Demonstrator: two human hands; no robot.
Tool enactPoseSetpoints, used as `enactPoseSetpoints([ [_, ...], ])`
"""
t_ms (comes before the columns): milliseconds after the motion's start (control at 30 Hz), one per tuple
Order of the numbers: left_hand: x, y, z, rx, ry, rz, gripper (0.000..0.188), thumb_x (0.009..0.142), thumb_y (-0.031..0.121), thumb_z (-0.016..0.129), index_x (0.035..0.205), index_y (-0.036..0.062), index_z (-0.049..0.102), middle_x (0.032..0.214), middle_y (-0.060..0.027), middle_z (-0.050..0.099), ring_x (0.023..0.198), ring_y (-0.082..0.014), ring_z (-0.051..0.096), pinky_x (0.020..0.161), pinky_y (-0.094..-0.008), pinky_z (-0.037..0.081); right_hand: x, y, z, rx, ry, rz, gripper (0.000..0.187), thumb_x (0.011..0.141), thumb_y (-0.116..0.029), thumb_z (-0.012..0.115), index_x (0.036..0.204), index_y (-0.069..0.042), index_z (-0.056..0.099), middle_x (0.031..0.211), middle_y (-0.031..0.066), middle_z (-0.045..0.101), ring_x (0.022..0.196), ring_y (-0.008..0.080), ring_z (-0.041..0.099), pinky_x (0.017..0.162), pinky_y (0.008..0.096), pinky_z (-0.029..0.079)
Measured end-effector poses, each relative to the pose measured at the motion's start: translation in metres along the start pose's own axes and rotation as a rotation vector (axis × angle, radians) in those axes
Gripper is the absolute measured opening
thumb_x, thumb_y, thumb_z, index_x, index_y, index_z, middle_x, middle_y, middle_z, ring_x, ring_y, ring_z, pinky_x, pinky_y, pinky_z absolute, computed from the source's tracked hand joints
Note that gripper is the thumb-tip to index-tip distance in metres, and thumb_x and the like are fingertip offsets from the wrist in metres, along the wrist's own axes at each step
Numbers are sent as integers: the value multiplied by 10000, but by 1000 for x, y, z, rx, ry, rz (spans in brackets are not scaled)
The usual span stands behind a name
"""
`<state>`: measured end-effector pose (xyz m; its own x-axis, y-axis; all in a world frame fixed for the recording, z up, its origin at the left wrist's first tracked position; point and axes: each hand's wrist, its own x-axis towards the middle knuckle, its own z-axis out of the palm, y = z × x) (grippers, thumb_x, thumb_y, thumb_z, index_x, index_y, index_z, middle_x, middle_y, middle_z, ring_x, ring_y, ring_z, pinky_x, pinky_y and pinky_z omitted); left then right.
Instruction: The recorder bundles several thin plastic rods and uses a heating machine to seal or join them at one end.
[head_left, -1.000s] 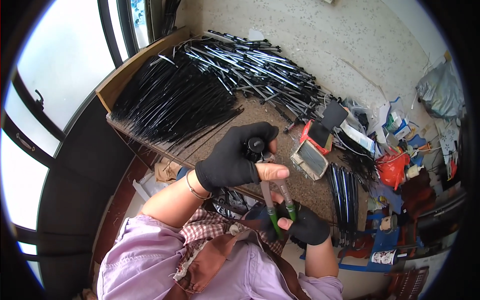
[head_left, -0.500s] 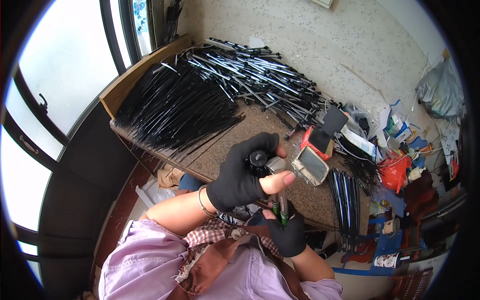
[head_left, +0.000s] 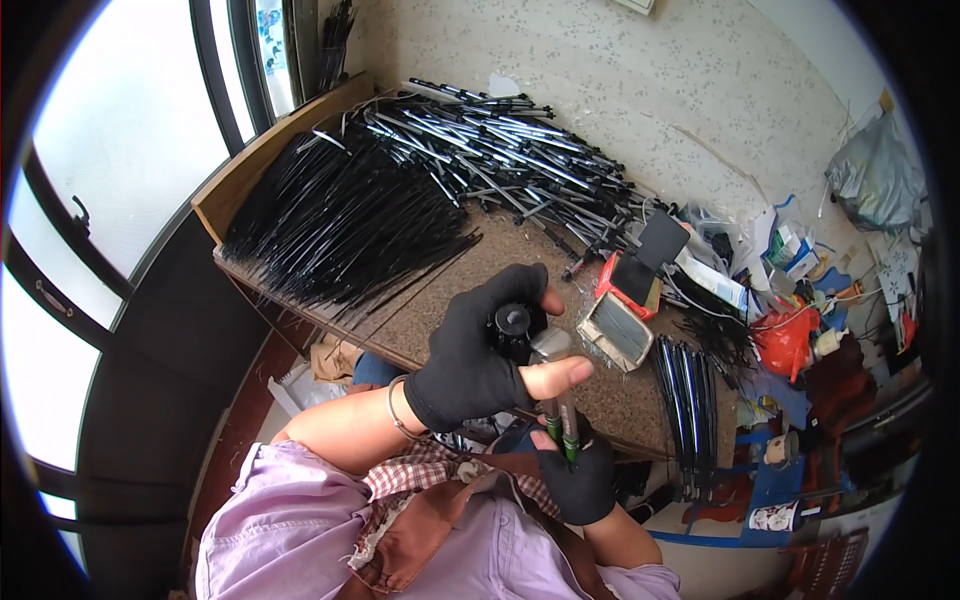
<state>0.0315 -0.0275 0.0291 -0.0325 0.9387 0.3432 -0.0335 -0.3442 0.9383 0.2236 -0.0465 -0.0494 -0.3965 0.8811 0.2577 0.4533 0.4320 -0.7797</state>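
My left hand (head_left: 465, 355), in a black fingerless glove, is closed around a black part with a round, disc-like end (head_left: 513, 320) facing up. Beside that end, at my left thumb, shows a pale grey, blunt piece (head_left: 552, 344); how it joins the rest is unclear. Lower and to the right, my right hand (head_left: 580, 478), gloved alike, is closed on a two-legged tool with green grips (head_left: 570, 440). Its greyish legs run up toward my left thumb. My fingers hide much of both things.
On the brown speckled tabletop (head_left: 420, 320) lie a large heap of thin black rods (head_left: 340, 220) and silver-and-black rods (head_left: 500, 140). A red box (head_left: 628, 285), a pale tray of thin pins (head_left: 618, 332) and a dark rod bundle (head_left: 687, 410) are at the right, near a red bag (head_left: 783, 343).
The view has shifted slightly. Both hands keep nearly the same pose and grip, and the green grips tilt a little differently beside my right hand.
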Motion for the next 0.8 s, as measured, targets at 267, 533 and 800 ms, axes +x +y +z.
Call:
enactPoseSetpoints([
  [267, 3, -14, -4, -51, -26, 53, 361, 676, 128, 738, 964, 29, 545, 678, 19, 485, 632, -49, 457, 583, -209, 384, 7, 1, -13, 21, -94, 116, 219, 792, -106, 632, 986, -10, 596, 857, 79, 640, 773, 150, 597, 700, 280, 464],
  [533, 14, -41, -32, -211, -313, -131, 508, 631, -53, 686, 1102, 8, 506, 672, 21, 478, 621, -77, 461, 558, -212, 370, 22, 112, -37, -663, 141, 426, 345, 794, -368, 583, 893, -38, 563, 848, 139, 587, 785, 326, 582, 689, 413, 466],
  [800, 39, -30, -39, -643, 17, 117, 689, 653, 74, 710, 1267, 68, 398, 735, 8, 497, 712, -122, 496, 638, -259, 409, 3, 150, -24, -907, 162, 316, 488, 779, -421, 585, 1035, -9, 535, 972, 162, 557, 975, 347, 526, 783, 447, 441],
])
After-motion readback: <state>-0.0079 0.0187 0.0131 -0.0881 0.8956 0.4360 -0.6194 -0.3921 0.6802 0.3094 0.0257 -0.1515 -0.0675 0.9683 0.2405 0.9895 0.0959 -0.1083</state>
